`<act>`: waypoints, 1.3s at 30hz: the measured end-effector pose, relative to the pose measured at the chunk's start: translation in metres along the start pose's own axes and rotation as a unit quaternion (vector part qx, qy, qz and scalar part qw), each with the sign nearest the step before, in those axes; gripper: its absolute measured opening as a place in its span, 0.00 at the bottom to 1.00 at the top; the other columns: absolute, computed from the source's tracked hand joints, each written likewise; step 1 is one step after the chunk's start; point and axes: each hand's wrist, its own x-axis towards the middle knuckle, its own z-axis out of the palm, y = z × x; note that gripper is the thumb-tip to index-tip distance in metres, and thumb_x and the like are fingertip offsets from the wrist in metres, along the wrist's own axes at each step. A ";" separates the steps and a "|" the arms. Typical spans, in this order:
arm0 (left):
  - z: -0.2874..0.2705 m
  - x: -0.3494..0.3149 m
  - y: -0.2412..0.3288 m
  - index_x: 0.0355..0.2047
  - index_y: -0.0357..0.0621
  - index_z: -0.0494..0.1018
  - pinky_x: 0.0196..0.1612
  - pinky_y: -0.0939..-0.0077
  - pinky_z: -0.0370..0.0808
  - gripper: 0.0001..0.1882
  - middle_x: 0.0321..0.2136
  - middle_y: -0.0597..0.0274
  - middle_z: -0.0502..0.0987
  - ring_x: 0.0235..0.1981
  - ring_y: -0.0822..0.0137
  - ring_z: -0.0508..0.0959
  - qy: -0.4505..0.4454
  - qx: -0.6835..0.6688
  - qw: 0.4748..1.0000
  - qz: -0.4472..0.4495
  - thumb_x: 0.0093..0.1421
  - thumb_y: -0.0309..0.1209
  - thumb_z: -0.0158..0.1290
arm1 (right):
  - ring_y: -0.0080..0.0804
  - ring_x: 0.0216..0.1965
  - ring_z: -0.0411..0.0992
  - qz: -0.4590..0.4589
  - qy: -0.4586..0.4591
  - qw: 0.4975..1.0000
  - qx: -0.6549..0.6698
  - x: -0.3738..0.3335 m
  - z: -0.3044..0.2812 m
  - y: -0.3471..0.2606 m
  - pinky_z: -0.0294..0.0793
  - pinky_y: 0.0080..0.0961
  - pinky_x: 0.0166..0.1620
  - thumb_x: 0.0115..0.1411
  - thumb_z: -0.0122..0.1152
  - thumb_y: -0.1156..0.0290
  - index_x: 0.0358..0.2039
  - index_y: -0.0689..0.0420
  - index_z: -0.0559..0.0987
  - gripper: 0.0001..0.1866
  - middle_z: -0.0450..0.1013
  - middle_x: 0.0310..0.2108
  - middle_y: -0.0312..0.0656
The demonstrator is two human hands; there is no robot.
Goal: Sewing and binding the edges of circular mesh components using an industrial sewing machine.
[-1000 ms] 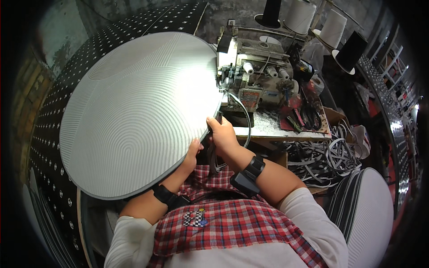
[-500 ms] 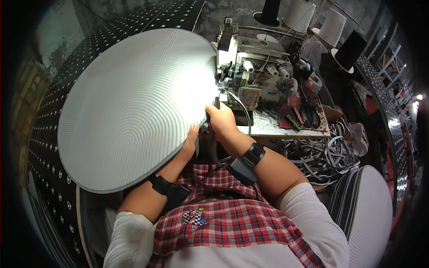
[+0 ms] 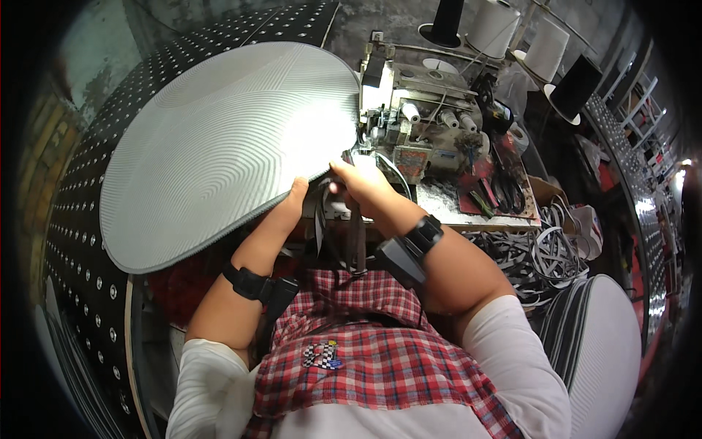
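Observation:
A large grey mat (image 3: pixel 197 168) with rounded ends and curved ribbing lies left of a sewing machine (image 3: pixel 424 110), its right edge at the machine's needle area. My left hand (image 3: pixel 292 199) grips the mat's near edge, thumb on top and fingers hidden beneath. Close to the needle area, my right hand (image 3: pixel 365 184) is closed at the mat's edge on a dark binding tape (image 3: pixel 356 238), which hangs down below the hand. Bright lamp light washes out the mat and fingertips there.
Thread cones (image 3: pixel 493 28) stand behind the machine. Scissors (image 3: pixel 504 192) lie on its table at the right. Below are a heap of loose strips (image 3: pixel 530 252) and a stack of mats (image 3: pixel 599 351). A black studded table (image 3: pixel 95 293) runs along the left.
The mat has turned, and its near edge has moved farther from me. My left hand has shifted away and to the left along with it. The right hand has moved only slightly.

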 end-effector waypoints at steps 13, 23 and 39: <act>-0.045 0.022 0.069 0.33 0.36 0.69 0.30 0.80 0.71 0.18 0.22 0.56 0.73 0.25 0.68 0.74 -0.305 -0.080 0.895 -0.315 0.53 0.41 0.46 | 0.49 0.28 0.70 -0.075 0.291 0.497 -0.814 -0.148 -0.361 -0.210 0.68 0.36 0.31 0.41 0.52 0.77 0.25 0.63 0.73 0.08 0.70 0.24 0.54; 0.024 0.131 -0.029 0.33 0.43 0.71 0.39 0.68 0.67 0.14 0.29 0.53 0.73 0.34 0.55 0.71 -0.256 0.440 0.859 0.048 0.45 0.27 0.44 | 0.36 0.30 0.71 -0.120 0.129 0.727 -0.664 -0.100 -0.231 -0.116 0.68 0.27 0.33 0.48 0.57 0.63 0.36 0.59 0.72 0.16 0.72 0.29 0.44; 0.007 0.103 -0.010 0.31 0.39 0.71 0.36 0.73 0.68 0.10 0.29 0.53 0.72 0.32 0.59 0.72 -0.118 0.095 0.988 0.015 0.51 0.30 0.45 | 0.18 0.07 0.43 0.138 -0.046 0.939 0.313 0.038 0.038 -0.025 0.40 0.16 0.11 0.54 0.34 0.42 0.13 0.49 0.59 0.25 0.48 0.07 0.27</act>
